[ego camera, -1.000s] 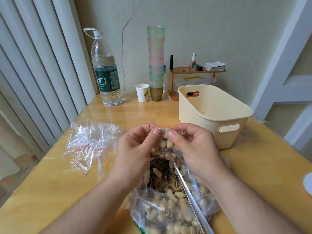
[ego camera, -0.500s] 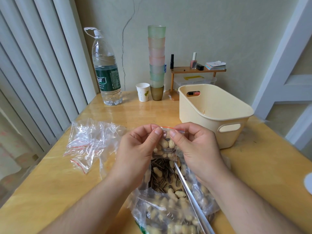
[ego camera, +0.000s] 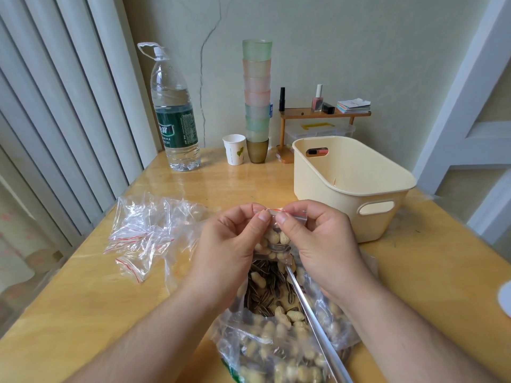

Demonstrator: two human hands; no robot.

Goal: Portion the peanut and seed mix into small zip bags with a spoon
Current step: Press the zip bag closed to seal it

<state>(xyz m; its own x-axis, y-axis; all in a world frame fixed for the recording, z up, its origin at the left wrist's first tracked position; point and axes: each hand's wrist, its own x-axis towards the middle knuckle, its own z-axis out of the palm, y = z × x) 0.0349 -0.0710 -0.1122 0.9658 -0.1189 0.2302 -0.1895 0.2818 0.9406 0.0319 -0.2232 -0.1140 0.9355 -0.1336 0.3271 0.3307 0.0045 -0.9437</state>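
Left hand (ego camera: 229, 252) and right hand (ego camera: 318, 244) pinch the small zip bag (ego camera: 275, 239) top; grip unchanged, bag lifted slightly.

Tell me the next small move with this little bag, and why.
Probably slide both thumbs outward along the red zip strip to finish sealing. The left hand and right hand pinch the top of the small bag, which already holds peanuts and seeds, while the spoon rests in the big bag.

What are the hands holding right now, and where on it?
Both the left hand and right hand pinch the small filled zip bag at its top red-striped seal edge.
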